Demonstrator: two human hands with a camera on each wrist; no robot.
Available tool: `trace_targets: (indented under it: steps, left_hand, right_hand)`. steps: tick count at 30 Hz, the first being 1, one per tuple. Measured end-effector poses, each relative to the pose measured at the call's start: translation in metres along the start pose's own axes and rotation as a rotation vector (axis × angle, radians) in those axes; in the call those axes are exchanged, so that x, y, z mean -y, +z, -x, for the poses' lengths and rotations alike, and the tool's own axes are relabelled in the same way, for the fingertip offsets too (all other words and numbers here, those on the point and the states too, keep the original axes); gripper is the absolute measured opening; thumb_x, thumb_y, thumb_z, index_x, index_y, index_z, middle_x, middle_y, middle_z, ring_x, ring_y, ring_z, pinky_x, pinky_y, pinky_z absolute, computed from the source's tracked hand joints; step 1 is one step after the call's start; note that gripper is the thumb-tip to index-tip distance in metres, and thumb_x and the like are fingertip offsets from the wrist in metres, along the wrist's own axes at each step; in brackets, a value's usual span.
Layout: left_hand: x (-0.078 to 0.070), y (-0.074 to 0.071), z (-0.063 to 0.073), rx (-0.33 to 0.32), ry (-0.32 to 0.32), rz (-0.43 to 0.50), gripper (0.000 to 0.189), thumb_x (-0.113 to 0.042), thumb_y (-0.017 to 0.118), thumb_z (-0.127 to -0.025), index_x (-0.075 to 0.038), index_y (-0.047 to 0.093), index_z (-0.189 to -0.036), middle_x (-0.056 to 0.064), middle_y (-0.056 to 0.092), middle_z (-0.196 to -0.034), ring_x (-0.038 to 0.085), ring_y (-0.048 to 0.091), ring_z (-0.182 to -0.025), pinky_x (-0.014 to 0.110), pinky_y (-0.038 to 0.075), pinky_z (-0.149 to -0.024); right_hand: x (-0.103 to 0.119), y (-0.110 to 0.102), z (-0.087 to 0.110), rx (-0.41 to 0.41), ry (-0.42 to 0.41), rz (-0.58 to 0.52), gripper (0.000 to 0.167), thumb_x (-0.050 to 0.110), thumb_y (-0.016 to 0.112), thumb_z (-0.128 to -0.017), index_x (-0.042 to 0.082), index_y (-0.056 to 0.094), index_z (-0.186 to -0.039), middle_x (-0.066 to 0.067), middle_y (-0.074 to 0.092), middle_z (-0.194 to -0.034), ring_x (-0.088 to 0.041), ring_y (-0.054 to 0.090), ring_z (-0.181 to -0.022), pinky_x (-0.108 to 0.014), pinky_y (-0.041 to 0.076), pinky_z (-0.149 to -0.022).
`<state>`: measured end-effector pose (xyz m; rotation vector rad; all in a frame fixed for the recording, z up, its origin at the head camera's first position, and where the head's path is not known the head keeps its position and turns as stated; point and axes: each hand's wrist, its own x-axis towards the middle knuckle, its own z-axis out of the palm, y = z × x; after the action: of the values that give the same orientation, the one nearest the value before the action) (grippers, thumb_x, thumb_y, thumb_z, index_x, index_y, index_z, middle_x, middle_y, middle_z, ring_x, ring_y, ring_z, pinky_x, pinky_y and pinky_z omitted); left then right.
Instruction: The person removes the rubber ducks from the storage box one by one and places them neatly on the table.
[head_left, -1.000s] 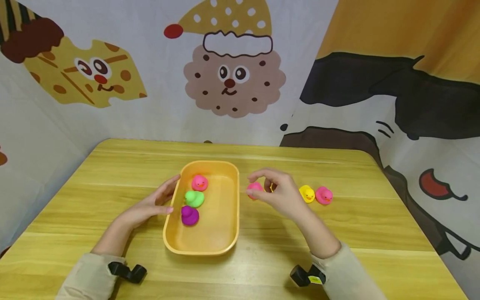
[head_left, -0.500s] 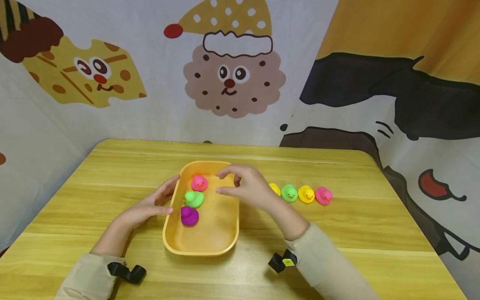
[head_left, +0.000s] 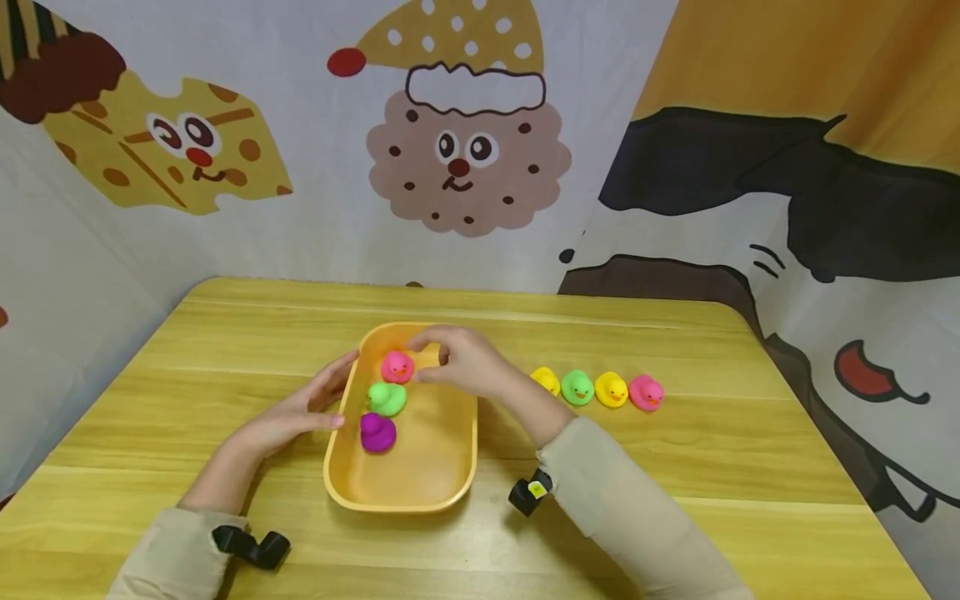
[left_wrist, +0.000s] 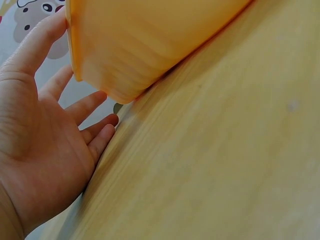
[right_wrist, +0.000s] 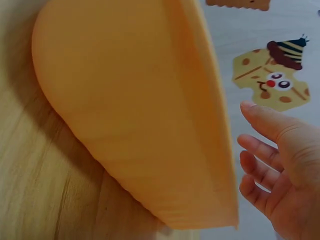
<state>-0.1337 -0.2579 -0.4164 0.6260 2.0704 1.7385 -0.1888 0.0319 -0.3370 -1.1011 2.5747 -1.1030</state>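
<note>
Wood-grain table (head_left: 712, 500), yellowish, rounded far corners. Printed cloth (head_left: 300, 250) behind it and at both sides: cheese, a cookie in a spotted hat, a large dark-and-white figure far right. Orange tray (head_left: 427, 475) left of the table's middle, long side running near to far. Three ducks along its left side, far to near: pink duck (head_left: 397, 367), green duck (head_left: 386, 399), purple duck (head_left: 378, 433). Right hand (head_left: 465, 362) reaches over the tray's far right part; thumb and fingers apart in a moderate gap, no duck gripped; pink duck just left of the fingertips. Left hand (head_left: 300, 408), fingers spread, touches the tray's left rim. Right of the tray, a row on the table, left to right: yellow duck (head_left: 546, 382), partly covered by the right forearm, then green (head_left: 577, 388), yellow (head_left: 611, 389), pink (head_left: 647, 392).
</note>
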Motion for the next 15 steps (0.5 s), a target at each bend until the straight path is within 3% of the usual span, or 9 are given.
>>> trace_targets:
  steps: [7,15]
  left_hand:
    - [0.0,-0.001,-0.001,0.008,0.005,0.002,0.084,-0.013,0.062,-0.091,-0.021,0.01,-0.155,0.024,0.014,-0.154,0.044,0.016,-0.137,0.051,0.027,-0.102]
    - [0.0,-0.001,-0.001,0.008,0.003,0.012,0.084,-0.012,0.062,-0.091,-0.021,0.009,-0.155,0.023,0.013,-0.155,0.043,0.017,-0.138,0.05,0.028,-0.102]
  right_hand:
    - [-0.009,0.01,-0.016,0.047,-0.024,0.019,0.039,0.014,0.077,-0.082,0.004,0.066,-0.118,-0.009,0.066,-0.113,-0.015,0.055,-0.074,-0.023,0.046,-0.07]
    - [-0.012,0.016,-0.027,0.078,0.034,0.059,0.039,0.015,0.077,-0.082,0.007,0.065,-0.119,-0.006,0.065,-0.116,-0.024,0.06,-0.095,-0.024,0.046,-0.078]
